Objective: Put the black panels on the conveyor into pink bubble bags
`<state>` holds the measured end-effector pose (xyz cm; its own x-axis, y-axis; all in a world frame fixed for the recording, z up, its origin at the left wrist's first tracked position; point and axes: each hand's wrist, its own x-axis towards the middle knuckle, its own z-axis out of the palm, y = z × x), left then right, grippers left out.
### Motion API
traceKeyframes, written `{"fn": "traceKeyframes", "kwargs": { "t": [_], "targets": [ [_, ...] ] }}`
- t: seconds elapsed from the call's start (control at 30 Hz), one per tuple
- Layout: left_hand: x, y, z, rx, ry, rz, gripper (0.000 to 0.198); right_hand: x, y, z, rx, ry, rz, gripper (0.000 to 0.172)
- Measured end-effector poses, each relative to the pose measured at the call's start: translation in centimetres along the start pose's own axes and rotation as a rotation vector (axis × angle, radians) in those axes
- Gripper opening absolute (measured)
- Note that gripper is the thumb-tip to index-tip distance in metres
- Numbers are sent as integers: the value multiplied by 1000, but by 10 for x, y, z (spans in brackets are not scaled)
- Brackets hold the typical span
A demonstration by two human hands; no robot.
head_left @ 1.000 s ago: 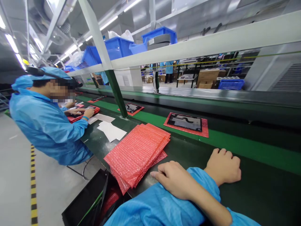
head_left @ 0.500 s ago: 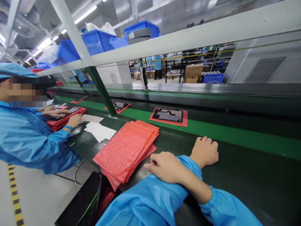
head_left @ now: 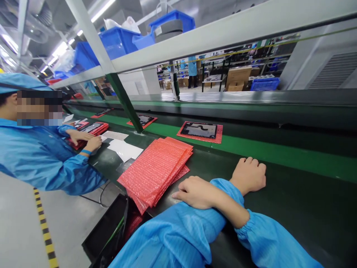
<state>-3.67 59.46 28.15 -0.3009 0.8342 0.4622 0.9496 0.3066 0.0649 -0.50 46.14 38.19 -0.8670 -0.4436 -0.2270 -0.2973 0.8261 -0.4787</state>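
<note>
My forearms are crossed in blue sleeves. My left hand (head_left: 249, 175), at the end of the lower arm, rests on the dark green bench (head_left: 295, 208) with its fingers curled under and no object visible in it. Over the left forearm lies my right hand (head_left: 196, 191), fingers bent and thumb lying along the sleeve; its fingertips are mostly hidden. Just left of it is a stack of red bubble-wrap bags (head_left: 156, 169). Beyond my hands, a flat tablet-like part (head_left: 198, 130) with a dark frame and black flex cable sits on a red bubble bag on the belt.
To the left, a co-worker in blue (head_left: 41, 149) leans over more red bags (head_left: 97, 128). White sheets (head_left: 126, 149) lie between us. A green post (head_left: 125, 102) stands at the bench. Below the edge is a black bin (head_left: 106, 223); blue crates (head_left: 117, 41) sit overhead.
The view has swung slightly left and down. The tablet-like part has shifted a little left along the belt. The co-worker's hands have come together beside their stack. My hands keep their pose.
</note>
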Motion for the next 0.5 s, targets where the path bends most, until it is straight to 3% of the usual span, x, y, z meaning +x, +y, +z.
{"fn": "traceKeyframes", "kwargs": {
  "t": [0.3,0.4,0.5],
  "targets": [
    [-2,-1,-10,7,-34,-4,21,-3,-3,-3,38,33,13,54],
    [-2,-1,-11,15,-53,-6,23,-4,-3,-4,50,64,-44,49],
    [-2,-1,-10,11,-47,-18,23,-2,-2,-6,19,-31,-118,41]
  ]
}}
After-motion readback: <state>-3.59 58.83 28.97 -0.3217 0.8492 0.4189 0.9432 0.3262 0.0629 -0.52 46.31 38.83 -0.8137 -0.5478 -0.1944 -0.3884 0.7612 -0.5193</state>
